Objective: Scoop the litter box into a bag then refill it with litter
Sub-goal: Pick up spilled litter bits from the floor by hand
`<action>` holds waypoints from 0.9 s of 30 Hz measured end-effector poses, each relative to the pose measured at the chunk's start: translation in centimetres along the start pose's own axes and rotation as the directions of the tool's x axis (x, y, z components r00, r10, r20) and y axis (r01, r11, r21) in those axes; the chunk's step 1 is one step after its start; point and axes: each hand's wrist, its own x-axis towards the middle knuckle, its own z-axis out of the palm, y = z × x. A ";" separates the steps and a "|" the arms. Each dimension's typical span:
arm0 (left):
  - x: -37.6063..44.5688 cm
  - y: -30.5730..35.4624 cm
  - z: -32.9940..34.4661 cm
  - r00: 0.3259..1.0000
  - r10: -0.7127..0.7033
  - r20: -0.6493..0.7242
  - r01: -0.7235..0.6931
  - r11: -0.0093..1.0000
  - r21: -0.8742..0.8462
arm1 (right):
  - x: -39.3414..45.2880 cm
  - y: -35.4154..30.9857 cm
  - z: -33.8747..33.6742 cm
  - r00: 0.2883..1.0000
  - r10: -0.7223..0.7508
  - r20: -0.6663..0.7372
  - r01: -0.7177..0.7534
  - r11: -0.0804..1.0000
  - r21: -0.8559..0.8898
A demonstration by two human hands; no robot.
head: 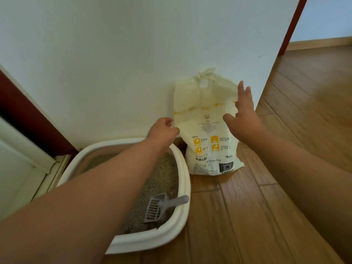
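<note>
A pale yellow litter bag point(205, 119), tied at the top, stands upright on the floor against the white wall. My left hand point(162, 130) pinches the bag's left edge about halfway up. My right hand point(242, 115) is spread open, its fingers straight, in front of the bag's right side; whether it touches the bag I cannot tell. The white litter box point(185, 189) sits left of the bag, partly hidden under my left forearm, with grey-brown litter inside. A grey slotted scoop point(162, 205) lies in the litter, its handle resting on the box's right rim.
A white wall point(133, 54) runs behind the bag and box. Dark red trim and a white door frame point(24, 149) stand at the left. Wooden floor point(285, 168) stretches to the right, with a red door edge point(291, 29) at the upper right.
</note>
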 end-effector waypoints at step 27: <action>-20.4 -11.3 -12.8 0.991 -0.107 0.079 0.015 0.683 0.730 | -19.6 -13.1 5.4 0.975 0.054 0.214 0.106 0.734 -0.671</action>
